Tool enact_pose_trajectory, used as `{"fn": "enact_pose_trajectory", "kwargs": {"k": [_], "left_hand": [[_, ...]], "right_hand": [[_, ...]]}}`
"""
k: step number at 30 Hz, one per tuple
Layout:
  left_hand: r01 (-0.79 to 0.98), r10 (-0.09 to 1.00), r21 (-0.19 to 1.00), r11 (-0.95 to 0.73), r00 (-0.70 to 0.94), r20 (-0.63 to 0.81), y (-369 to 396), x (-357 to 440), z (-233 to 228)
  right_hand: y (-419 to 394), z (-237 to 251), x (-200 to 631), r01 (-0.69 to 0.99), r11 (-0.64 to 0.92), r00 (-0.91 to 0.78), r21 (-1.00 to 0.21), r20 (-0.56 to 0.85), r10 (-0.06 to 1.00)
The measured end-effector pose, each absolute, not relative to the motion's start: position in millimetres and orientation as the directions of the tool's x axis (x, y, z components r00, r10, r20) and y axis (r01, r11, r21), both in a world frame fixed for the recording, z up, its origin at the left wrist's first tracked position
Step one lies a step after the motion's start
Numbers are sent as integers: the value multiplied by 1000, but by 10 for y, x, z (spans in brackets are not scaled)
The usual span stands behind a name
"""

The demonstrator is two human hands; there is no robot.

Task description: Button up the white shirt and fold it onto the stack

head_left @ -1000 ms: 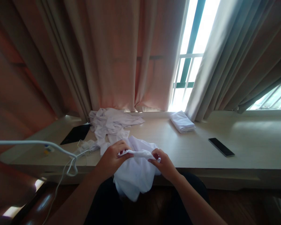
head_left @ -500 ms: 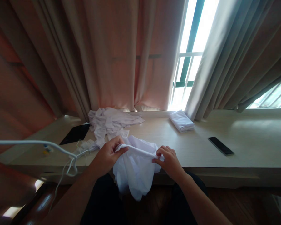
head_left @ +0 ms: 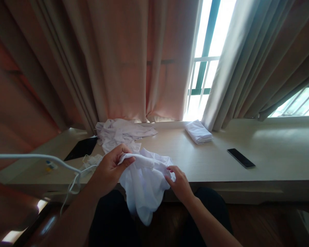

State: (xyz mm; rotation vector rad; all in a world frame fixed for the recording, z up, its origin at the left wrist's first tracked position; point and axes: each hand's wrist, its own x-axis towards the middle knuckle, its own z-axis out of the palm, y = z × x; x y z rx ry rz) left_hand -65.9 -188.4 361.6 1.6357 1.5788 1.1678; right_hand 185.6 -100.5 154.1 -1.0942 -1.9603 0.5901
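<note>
A thin white garment, perhaps a shirt, hangs in loose folds from my hands over the front edge of the desk. My left hand pinches its upper left edge between thumb and fingers. On the other side, my right hand grips the right end of the same edge with its fingertips. A stiffer band of cloth runs between the two hands. Behind the left hand lies a crumpled heap of white cloth, and the held garment partly covers its near end.
A folded white cloth lies near the curtain at the back of the desk. To the right rests a black phone. A dark flat object and a white cable are at the left.
The left hand has moved left and slightly toward me, drawing the garment along. My right hand has shifted a little lower, and the band between the hands now shows its flat side.
</note>
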Motion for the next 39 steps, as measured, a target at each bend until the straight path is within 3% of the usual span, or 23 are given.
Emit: {"fn": "enact_pose_trajectory", "kwargs": {"k": [5,9,14,18,23,28,31,39], "left_hand": [[500,980,855,-134,-60,188,-1951,-646,3612],[530,982,837,-139,-37,186,-2015,-666,3600],[544,968,830,-125,-118,223,-2045,-800,3569],[514,949,854,-82,-223,225,-2008,-926,3508],[491,901,865,-103,-321,290,-1903,-1031,3401],[468,895,872,-143,-314,316,-1824,-1034,3449],[468,892,872,-142,-321,317,-1816,-975,3556],[421,872,889,-179,-350,342,-1710,-948,3609]], "right_hand": [[-977,1456,1665,503,497,-217,-707,454,864],[-862,1457,1590,453,444,-199,-773,398,895],[-726,1471,1712,296,426,-308,-855,336,890],[-651,1561,1921,299,435,-292,-850,352,889],[-582,1877,2154,433,487,-343,-759,361,867],[-463,2174,2272,581,610,-474,-540,385,792],[-423,2262,2297,613,648,-471,-452,450,759],[-294,2355,2319,639,668,-432,-382,540,722]]}}
